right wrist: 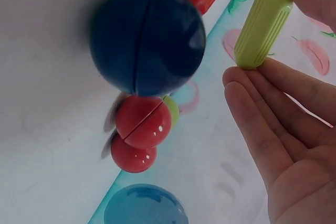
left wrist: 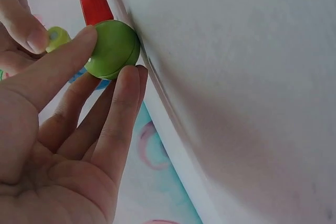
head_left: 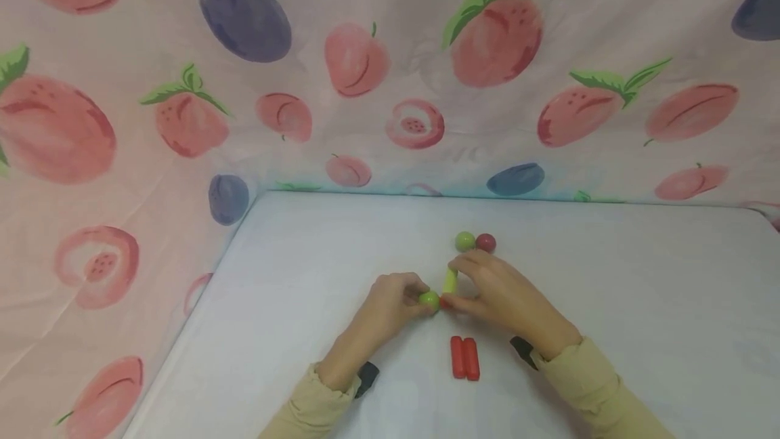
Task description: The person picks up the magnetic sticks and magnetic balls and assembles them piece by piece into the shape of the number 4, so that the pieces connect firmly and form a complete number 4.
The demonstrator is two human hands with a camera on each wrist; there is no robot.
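Between thumb and fingers, my left hand [head_left: 396, 303] pinches a shiny green ball [left wrist: 114, 51]. A red ridged rod [left wrist: 96, 4] joins that ball or touches it, and a dark blue ball [right wrist: 147, 40] is at the rod's other end. Whether these parts are fixed together I cannot tell. My right hand [head_left: 496, 286] holds a short yellow-green ridged rod [right wrist: 264, 24] by its two ends, thumb on one, fingertips on the other. This rod is raised above the red one. From the head view, the right hand hides the blue ball.
Two red rods [head_left: 466, 358] lie side by side nearer the person. Beyond the hands are a green ball [head_left: 465, 242] and a red ball [head_left: 485, 243]; a second red ball shows in the right wrist view. Fruit-print cloth [head_left: 378, 120] rises behind the white table [head_left: 305, 249].
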